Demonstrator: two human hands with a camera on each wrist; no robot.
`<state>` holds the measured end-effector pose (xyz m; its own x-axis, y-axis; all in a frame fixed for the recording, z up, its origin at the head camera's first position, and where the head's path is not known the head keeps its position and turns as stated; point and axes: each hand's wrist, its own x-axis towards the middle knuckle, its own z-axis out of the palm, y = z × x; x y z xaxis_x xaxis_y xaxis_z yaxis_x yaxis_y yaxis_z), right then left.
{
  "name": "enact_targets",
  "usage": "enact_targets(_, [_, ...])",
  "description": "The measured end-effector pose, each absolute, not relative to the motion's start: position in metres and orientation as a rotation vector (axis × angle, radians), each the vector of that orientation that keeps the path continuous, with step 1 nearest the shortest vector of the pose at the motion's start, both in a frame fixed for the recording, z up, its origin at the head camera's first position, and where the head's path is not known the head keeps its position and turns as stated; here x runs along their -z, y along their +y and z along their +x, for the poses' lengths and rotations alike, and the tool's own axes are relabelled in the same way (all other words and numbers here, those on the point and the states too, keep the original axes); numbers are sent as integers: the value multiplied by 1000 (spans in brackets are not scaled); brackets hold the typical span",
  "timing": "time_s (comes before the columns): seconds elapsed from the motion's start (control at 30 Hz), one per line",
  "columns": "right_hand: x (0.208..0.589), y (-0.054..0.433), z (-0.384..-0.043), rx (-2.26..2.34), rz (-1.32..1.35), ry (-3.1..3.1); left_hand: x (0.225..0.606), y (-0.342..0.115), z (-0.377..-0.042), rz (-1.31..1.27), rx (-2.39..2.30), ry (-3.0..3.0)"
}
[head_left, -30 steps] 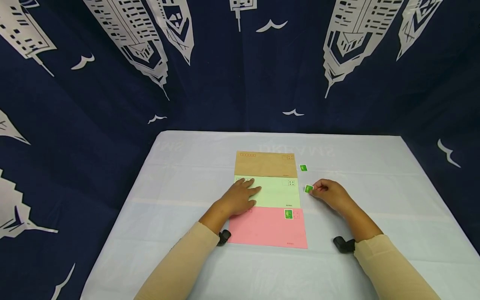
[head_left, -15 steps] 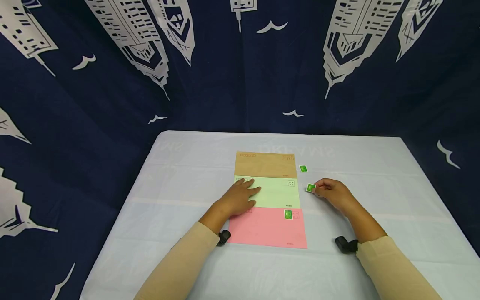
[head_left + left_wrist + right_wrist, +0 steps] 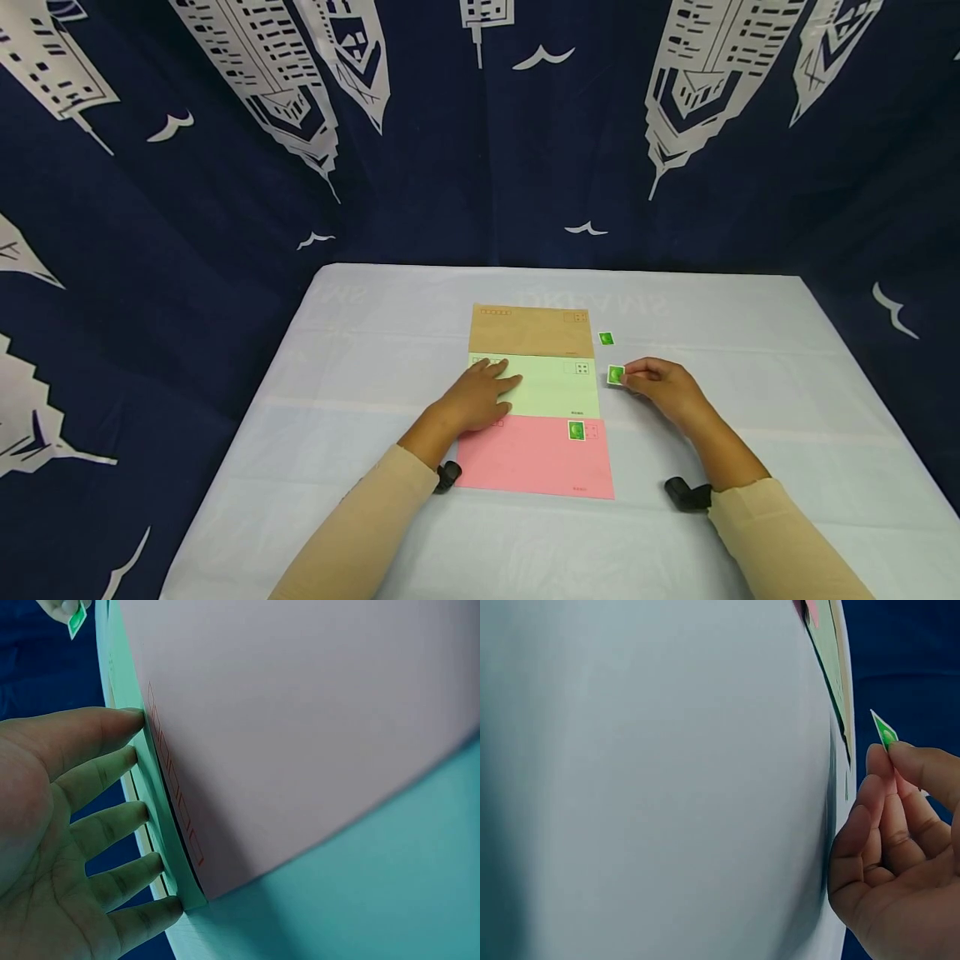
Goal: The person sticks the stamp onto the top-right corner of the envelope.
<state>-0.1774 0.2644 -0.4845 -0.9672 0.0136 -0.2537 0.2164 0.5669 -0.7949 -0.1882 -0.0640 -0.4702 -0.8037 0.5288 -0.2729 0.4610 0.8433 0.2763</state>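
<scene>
My right hand (image 3: pixel 663 387) pinches a small green stamp (image 3: pixel 616 375) with a white border between thumb and forefinger, just right of the green envelope (image 3: pixel 551 390). In the right wrist view the stamp (image 3: pixel 885 732) sticks up from the fingertips. With spread, straight fingers my left hand (image 3: pixel 476 396) rests on the left part of the green envelope, at the edge of the pink envelope (image 3: pixel 536 462). Another green stamp (image 3: pixel 576 431) lies on the pink envelope's upper right, beside its printed box. A brown envelope (image 3: pixel 531 332) lies at the far end of the column.
A further green stamp (image 3: pixel 606 338) lies on the white-covered table (image 3: pixel 360 367), right of the brown envelope. Behind the table hangs a dark blue cloth (image 3: pixel 450 150) printed with white buildings and birds. Black wrist cameras (image 3: pixel 686 494) sit at both cuffs.
My right hand shifted slightly right and then back left with the stamp, whose face is now turned more squarely to the head view. The left hand has stayed in place.
</scene>
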Motion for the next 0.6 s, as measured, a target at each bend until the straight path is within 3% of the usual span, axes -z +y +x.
enact_targets(0.6, [480, 254, -180, 1531, 228, 2505, 472, -64, -189, 759, -265, 2680])
